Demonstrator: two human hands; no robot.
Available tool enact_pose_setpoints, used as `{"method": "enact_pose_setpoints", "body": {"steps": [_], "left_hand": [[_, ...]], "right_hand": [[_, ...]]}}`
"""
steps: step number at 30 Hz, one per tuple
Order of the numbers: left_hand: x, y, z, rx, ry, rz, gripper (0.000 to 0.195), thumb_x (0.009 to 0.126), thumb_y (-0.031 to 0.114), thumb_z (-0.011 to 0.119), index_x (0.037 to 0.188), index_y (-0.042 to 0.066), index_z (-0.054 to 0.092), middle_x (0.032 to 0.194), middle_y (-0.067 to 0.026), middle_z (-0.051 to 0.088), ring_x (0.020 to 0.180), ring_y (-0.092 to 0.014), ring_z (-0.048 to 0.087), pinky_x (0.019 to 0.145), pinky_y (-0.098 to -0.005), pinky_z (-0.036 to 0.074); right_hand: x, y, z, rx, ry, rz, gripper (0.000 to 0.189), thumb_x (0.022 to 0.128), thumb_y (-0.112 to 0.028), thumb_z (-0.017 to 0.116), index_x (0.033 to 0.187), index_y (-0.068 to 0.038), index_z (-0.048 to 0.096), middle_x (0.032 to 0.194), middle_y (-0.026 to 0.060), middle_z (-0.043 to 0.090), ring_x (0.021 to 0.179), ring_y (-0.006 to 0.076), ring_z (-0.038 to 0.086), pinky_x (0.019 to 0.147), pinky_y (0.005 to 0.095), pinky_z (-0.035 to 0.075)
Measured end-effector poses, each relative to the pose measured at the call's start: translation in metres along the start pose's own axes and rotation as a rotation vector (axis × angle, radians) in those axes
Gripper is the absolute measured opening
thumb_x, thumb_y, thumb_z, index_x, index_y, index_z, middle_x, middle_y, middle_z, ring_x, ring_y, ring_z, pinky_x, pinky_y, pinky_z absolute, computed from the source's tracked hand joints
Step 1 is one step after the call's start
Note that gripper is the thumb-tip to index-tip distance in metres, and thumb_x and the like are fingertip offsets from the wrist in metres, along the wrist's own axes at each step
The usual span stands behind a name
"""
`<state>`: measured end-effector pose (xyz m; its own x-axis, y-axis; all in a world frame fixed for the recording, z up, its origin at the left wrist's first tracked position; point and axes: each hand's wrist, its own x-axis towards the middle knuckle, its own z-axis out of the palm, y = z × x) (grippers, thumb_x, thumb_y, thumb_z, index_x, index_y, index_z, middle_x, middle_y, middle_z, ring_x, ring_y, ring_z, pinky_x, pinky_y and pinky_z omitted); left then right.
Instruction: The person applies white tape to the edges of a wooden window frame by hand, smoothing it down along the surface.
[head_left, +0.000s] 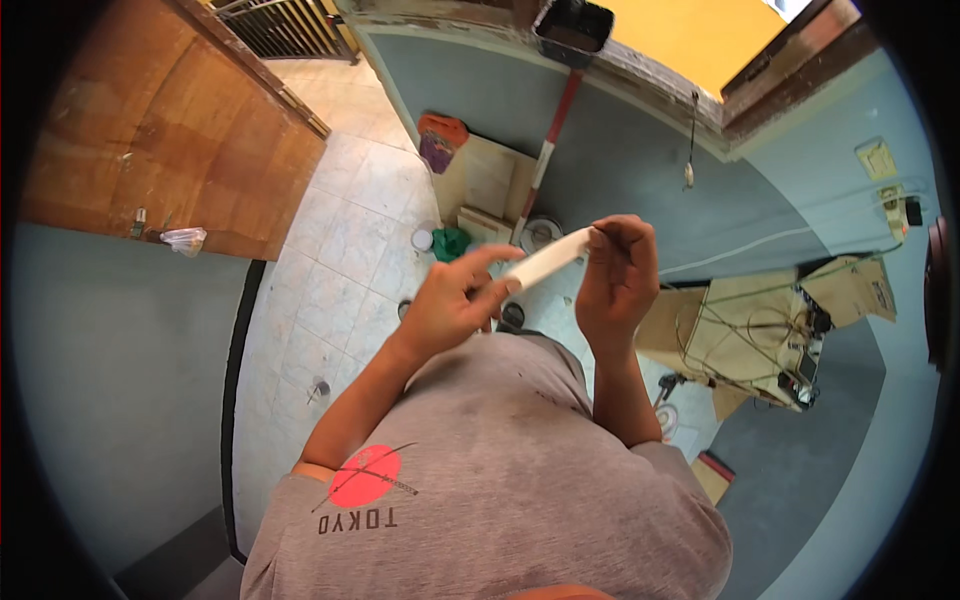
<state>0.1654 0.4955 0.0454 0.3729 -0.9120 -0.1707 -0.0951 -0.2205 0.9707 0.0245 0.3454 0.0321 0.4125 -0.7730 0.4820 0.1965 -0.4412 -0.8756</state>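
A short, pale, flat strip is held up at a slant in front of my shirt; its material cannot be told. My right hand pinches its upper right end between thumb and fingers. At the lower left end, the thumb of my left hand lies against the strip, while the index finger stretches out beside its upper edge. The other fingers of that hand are partly hidden. Both hands are above the tiled floor.
A black tray sits on the window ledge above a red-and-white pole. Boards lean against the grey wall. To the right, cables and devices lie on a cardboard-coloured surface. A wooden door stands at the left.
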Motion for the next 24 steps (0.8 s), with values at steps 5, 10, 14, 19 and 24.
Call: {"method": "enact_pose_setpoints", "body": {"steps": [5, 10, 14, 19, 24], "left_hand": [[-0.014, 0.012, 0.003, -0.173, -0.099, -0.078, 0.019, 0.103, 0.016, 0.062, 0.112, 0.001, 0.071, 0.065, -0.0010, 0.065, 0.053, -0.007, 0.061, 0.048, -0.0240, 0.046], [-0.005, 0.001, -0.005, -0.062, 0.073, -0.102, 0.020, 0.100, 0.021, 0.067, 0.100, 0.002, 0.073, 0.062, -0.0005, 0.064, 0.049, -0.006, 0.056, 0.047, -0.0240, 0.044], [-0.008, 0.009, -0.012, 0.002, 0.097, -0.115, 0.021, 0.098, 0.023, 0.069, 0.097, 0.002, 0.075, 0.058, 0.0001, 0.061, 0.046, -0.006, 0.053, 0.045, -0.0246, 0.041], [-0.013, 0.008, -0.020, 0.040, 0.104, -0.106, 0.020, 0.098, 0.022, 0.069, 0.101, 0.002, 0.075, 0.058, 0.0004, 0.061, 0.047, -0.006, 0.053, 0.046, -0.0247, 0.041], [-0.021, -0.002, -0.025, -0.067, 0.004, 0.044, 0.027, 0.099, 0.019, 0.068, 0.118, 0.001, 0.071, 0.068, -0.0018, 0.067, 0.057, -0.006, 0.058, 0.049, -0.0249, 0.045]], "right_hand": [[0.009, -0.004, -0.006, 0.088, 0.014, 0.069, 0.009, 0.100, 0.005, 0.060, 0.109, 0.003, 0.061, 0.094, 0.0058, 0.063, 0.086, 0.0091, 0.061, 0.079, 0.0221, 0.050], [0.011, -0.010, 0.000, -0.082, -0.033, -0.024, 0.026, 0.101, 0.002, 0.062, 0.127, 0.003, 0.061, 0.091, 0.0069, 0.066, 0.081, 0.0094, 0.062, 0.075, 0.0231, 0.050], [0.008, -0.001, -0.005, -0.044, -0.060, 0.158, 0.046, 0.102, -0.003, 0.063, 0.147, 0.002, 0.052, 0.092, 0.0051, 0.067, 0.082, 0.0094, 0.064, 0.078, 0.0233, 0.051], [-0.002, 0.008, -0.003, 0.317, -0.155, 0.365, 0.054, 0.094, -0.001, 0.073, 0.144, 0.002, 0.054, 0.096, 0.0051, 0.067, 0.083, 0.0088, 0.065, 0.076, 0.0225, 0.052], [0.010, -0.003, -0.005, 0.124, -0.134, 0.357, 0.067, 0.088, 0.003, 0.079, 0.148, 0.002, 0.050, 0.093, 0.0045, 0.067, 0.084, 0.0084, 0.065, 0.077, 0.0220, 0.053]]}}
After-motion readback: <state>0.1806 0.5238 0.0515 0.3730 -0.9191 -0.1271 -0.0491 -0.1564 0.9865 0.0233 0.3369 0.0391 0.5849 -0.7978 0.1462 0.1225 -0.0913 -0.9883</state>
